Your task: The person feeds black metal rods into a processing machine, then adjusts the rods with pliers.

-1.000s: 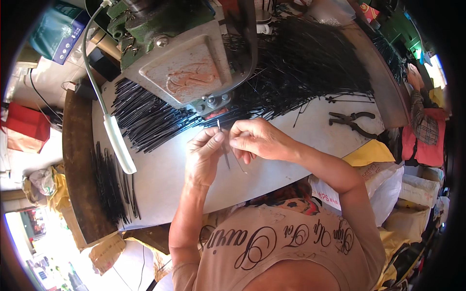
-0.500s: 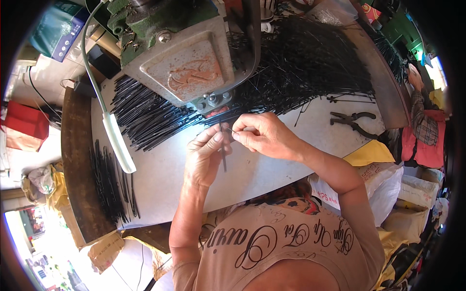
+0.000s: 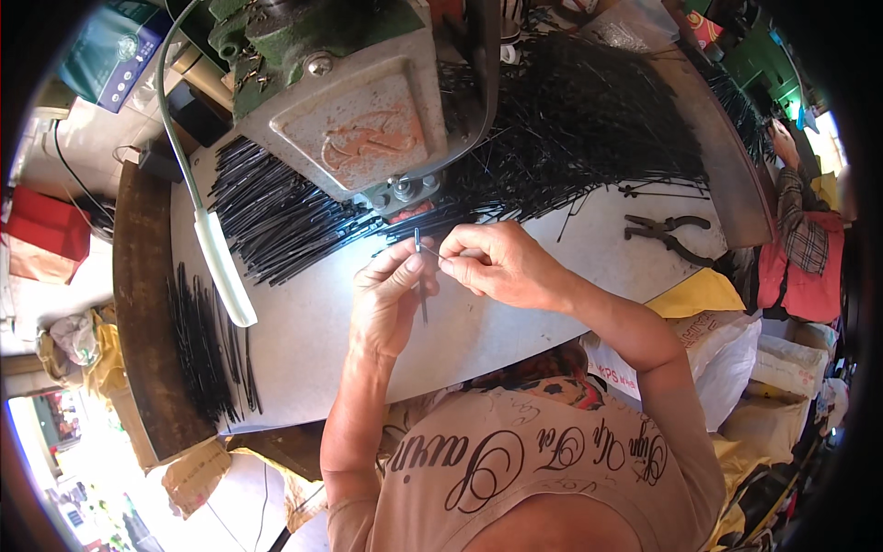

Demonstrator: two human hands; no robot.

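My left hand [image 3: 386, 299] is closed around a thin dark rod [image 3: 423, 299], thumb pressed along it. The rod stands roughly upright in the picture; its upper end catches bright light and its lower end sticks out below my fingers. Just to the right, my right hand [image 3: 504, 265] pinches a very thin, wire-like piece [image 3: 430, 250] that reaches toward the upper part of the rod. Whether the two touch is too small to tell. Both hands are below the head of a green and grey machine [image 3: 354, 124], close to its lower metal clamp [image 3: 402, 195].
Long black rods [image 3: 276, 216] lie heaped under the machine, with a tangled black pile [image 3: 589, 120] to the right. Fewer rods [image 3: 200, 350] lie by the table's left edge. Black pliers [image 3: 667, 237] rest at the right, and a white lamp [image 3: 223, 267] hangs at the left. Another person's hand [image 3: 785, 145] shows far right.
The rod's upper end now shows bright between my hands, where it was dark before. My right hand has shifted slightly, and my left hand keeps its hold.
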